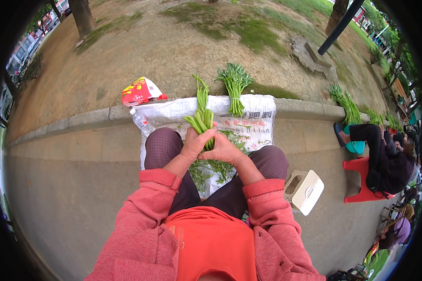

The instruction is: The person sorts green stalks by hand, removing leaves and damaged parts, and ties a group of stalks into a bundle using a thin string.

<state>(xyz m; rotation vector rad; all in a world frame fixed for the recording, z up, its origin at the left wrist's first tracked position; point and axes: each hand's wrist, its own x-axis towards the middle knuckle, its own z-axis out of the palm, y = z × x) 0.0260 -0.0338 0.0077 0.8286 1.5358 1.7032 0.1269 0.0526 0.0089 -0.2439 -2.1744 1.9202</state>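
Observation:
Between my knees, my left hand (196, 141) and my right hand (223, 148) both grip a bundle of thick green stems (204, 121). Just beyond the bundle, several long green stems (202, 95) lie over the curb side of a white woven sack (177, 109), which bears printing. To their right rests a bunch of leafy greens (235, 91), tied near its stem ends. Loose leaves and stem pieces (218, 168) are scattered on the sack beneath my hands. My fingers hide the lower part of the bundle.
A clear plastic bottle (140, 121) and a red and white bag (140, 92) are at the left. A stone curb (295, 109) runs across. At right stand a cream step stool (306, 191) and a person on a red stool (357, 175), near a teal basin (356, 146).

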